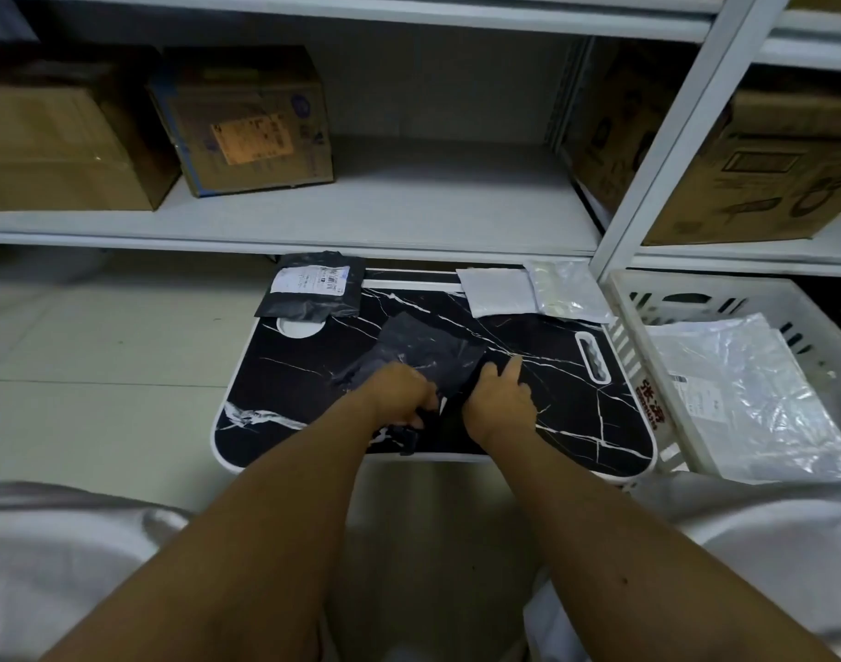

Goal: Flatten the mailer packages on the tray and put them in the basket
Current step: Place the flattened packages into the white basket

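- I was flattening the black mailer [421,355] on the tray [600,422].
- My left hand [399,398] gripped its near edge; my right hand [499,398] pressed it, fingers fairly straight.
- Next, I judged: smooth it, then basket [648,289].

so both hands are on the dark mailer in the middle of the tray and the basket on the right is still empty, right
Not quite: the basket is not empty. The head view shows clear plastic mailers lying in it. The rest holds: the left hand and right hand are both on the dark mailer mid-tray.
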Demonstrator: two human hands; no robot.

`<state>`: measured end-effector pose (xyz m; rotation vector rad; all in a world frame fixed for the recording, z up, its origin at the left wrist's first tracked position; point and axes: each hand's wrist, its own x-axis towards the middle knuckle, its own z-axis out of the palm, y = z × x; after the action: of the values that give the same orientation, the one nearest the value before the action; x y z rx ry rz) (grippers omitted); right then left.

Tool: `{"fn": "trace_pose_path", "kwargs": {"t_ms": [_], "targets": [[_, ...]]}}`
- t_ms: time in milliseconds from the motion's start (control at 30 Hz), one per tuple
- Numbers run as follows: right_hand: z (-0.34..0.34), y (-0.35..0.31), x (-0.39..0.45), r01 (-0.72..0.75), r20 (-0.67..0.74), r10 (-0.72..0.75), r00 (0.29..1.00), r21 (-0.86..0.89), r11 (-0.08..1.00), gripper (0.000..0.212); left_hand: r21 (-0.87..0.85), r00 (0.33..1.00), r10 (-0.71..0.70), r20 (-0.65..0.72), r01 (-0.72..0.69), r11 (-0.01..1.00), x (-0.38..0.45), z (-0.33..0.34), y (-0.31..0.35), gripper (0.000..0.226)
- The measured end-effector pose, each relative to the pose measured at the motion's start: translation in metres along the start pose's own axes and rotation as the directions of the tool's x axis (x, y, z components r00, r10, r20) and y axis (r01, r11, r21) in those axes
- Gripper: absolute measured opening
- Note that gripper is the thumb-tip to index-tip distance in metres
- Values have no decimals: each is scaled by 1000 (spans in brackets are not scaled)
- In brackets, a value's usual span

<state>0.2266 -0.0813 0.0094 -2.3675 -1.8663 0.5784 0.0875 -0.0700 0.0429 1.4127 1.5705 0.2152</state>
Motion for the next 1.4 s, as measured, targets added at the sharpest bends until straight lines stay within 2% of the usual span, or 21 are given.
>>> {"fn": "trace_pose_path", "kwargs": {"t_ms": [33, 67, 100, 133, 167, 200, 300, 433, 500, 567, 633, 700, 800, 933, 1000, 1133, 1400], "targets": [[2, -3, 0, -6, -21, 7, 1000, 62, 998, 43, -52, 988, 14, -156, -23, 998, 2, -5, 0, 17], [3, -5, 0, 1, -37, 3, 999, 110, 994, 40, -31, 942, 14, -335, -26, 999, 5, -11, -3, 22], [5, -8, 0, 25, -45, -19, 999, 134, 991, 38, 79, 875, 23, -484, 17, 997, 6, -18, -6, 27], [7, -11, 0, 60, -43, -54, 998, 146, 988, 38, 191, 836, 34, -548, 85, 978, 6, -23, -10, 30], [10, -14, -1, 101, -34, -97, 995, 162, 982, 38, 254, 837, 22, -546, 140, 957, 6, -27, -15, 34], [12, -18, -2, 141, -19, -140, 990, 180, 974, 38, 272, 868, -19, -496, 176, 946, 7, -31, -20, 36], [20, -27, 1, 198, 41, -211, 977, 208, 958, 44, 281, 942, -40, -332, 139, 950, 15, -31, -30, 38], [21, -30, 13, 180, 68, -194, 979, 172, 968, 57, 311, 960, 15, -279, 76, 947, 19, -18, -32, 42], [20, -28, 16, 168, 67, -176, 982, 119, 979, 58, 367, 952, 28, -304, 90, 926, 17, -10, -32, 44], [20, -27, 13, 190, 27, -192, 981, 56, 980, 56, 532, 911, 95, -401, 147, 834, 14, -3, -35, 51], [23, -26, 7, 259, -43, -259, 965, -17, 966, 56, 660, 877, 209, -433, 150, 736, 12, 5, -40, 64], [28, -25, 0, 339, -69, -348, 935, -110, 934, 59, 742, 879, 280, -385, 114, 661, 11, 17, -45, 65], [37, -23, -5, 418, -56, -442, 895, -236, 877, 59, 807, 898, 310, -312, 78, 586, 12, 33, -52, 67], [48, -12, 2, 440, 3, -459, 888, -290, 850, 61, 844, 917, 322, -234, 28, 536, 18, 37, -62, 72], [53, -4, 5, 453, 29, -466, 884, -291, 843, 72, 868, 925, 329, -190, 2, 496, 19, 36, -66, 72], [60, 1, 7, 474, 96, -465, 880, -236, 849, 85, 868, 933, 328, -145, -39, 494, 22, 38, -72, 72], [65, 0, 8, 462, 103, -450, 887, -183, 868, 80, 809, 947, 306, -93, -108, 578, 29, 33, -77, 63]]}}
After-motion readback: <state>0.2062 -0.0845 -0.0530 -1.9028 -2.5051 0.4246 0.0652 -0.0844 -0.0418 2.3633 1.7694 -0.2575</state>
